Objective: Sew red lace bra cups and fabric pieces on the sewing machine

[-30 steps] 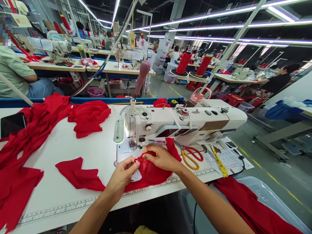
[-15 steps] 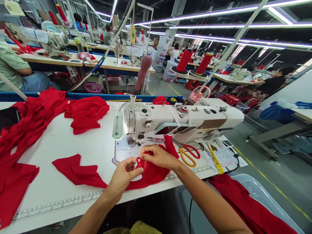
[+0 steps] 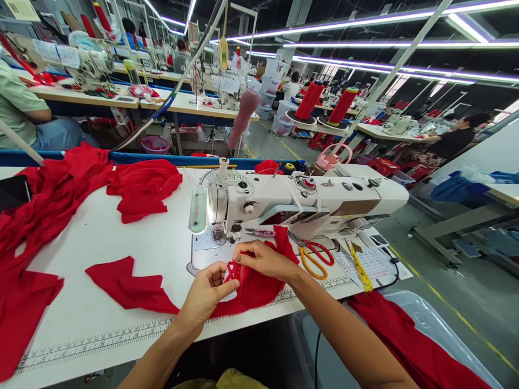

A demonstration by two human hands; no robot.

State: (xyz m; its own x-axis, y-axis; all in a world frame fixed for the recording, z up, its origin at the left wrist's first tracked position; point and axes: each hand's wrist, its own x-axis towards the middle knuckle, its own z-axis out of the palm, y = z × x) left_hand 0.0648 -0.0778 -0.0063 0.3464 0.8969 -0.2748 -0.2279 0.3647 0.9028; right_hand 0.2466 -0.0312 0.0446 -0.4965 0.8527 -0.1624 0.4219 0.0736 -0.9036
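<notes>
Both my hands pinch one red fabric piece [image 3: 259,285] in front of the sewing machine [image 3: 308,197]. My left hand [image 3: 207,292] grips its left edge between thumb and fingers, where narrow crossing red strips and a white patch show. Close beside it, my right hand [image 3: 259,257] pinches the top of the same edge, with the fingertips partly hidden. The rest of the fabric lies on the table under my right wrist. Thread snips [image 3: 259,232] and scissors with red and yellow handles [image 3: 314,259] lie just behind and right of my right hand.
More red fabric pieces [image 3: 130,283] lie on the left of the white table [image 3: 101,232], with a ruler strip along its front edge. A yellow tape measure [image 3: 360,267] rests on a written sheet at right. A plastic bin [image 3: 430,319] holds red cloth below. Co-workers sit at other tables.
The view has shifted very slightly. My hands keep the same pinch on the red fabric, with hardly any movement.
</notes>
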